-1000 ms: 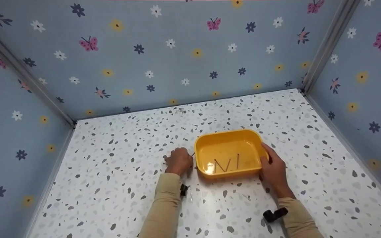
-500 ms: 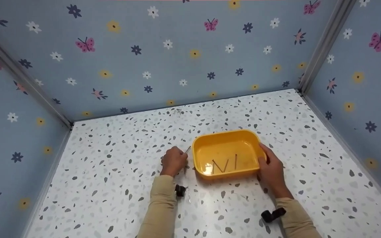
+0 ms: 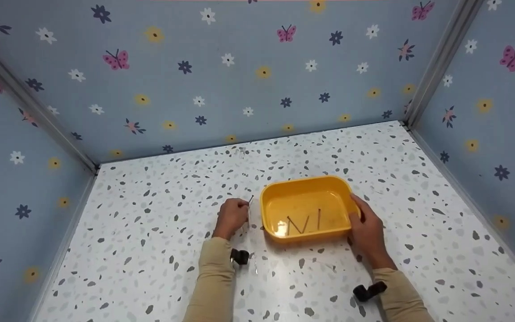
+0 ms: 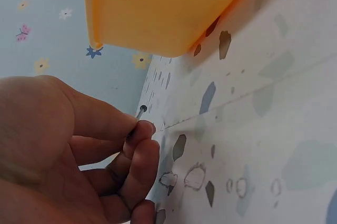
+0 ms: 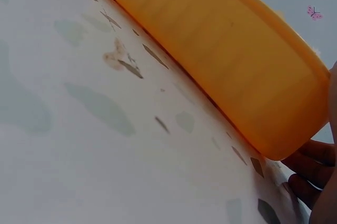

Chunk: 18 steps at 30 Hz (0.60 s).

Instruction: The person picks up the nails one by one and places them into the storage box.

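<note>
My left hand [image 3: 230,218] is left of the yellow tray [image 3: 306,183], apart from it. Between thumb and fingertips it pinches a thin metal nail [image 4: 141,111]; the round head sticks out past the fingers, while the rest is hidden in the hand. In the head view, the nail's tip end [image 3: 251,199] points up and away. My right hand [image 3: 370,230] grips the tray's right end, thumb at the rim and fingers around the outer wall. Several thin nails [image 3: 319,219] lie inside on the tray floor, near its front side.
The tray stands on a white speckled tabletop [image 3: 159,250]. Blue flowered panels [image 3: 239,85] close off the back and both sides. Black wrist cameras [image 3: 369,291] sit on both forearms.
My left hand has drawn back slightly left from the tray's left side, the nail now showing beyond its fingers. The right hand keeps its grip on the tray, which stays put.
</note>
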Tool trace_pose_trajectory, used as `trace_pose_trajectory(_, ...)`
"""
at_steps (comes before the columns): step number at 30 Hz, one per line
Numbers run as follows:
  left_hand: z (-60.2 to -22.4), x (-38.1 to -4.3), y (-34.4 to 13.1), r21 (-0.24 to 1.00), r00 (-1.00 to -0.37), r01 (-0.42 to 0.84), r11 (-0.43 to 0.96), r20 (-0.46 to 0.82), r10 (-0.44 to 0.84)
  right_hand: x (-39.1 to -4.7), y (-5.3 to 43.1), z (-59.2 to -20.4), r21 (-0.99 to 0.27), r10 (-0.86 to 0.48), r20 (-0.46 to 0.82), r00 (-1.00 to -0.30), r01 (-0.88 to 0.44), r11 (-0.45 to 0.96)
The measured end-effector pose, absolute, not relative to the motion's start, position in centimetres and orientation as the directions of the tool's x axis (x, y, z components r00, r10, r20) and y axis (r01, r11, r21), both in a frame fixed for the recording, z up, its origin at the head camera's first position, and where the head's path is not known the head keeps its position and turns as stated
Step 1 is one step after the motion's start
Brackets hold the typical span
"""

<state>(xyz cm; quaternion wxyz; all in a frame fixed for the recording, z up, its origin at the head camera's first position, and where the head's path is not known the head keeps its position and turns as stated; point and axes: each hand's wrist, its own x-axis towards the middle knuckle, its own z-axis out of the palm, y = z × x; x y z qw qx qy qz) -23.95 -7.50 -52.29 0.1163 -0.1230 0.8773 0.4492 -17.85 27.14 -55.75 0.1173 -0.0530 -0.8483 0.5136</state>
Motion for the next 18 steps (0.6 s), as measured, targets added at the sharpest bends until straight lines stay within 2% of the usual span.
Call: trace_pose_trajectory(18, -52.7, -23.3, -8.5, 0.829, -0.958, -0.277, 0.486, -0.277, -0.073, -17.7, 27.2, -55.8, -0.893, 0.208, 0.119, -0.971, -0.012, 0.451)
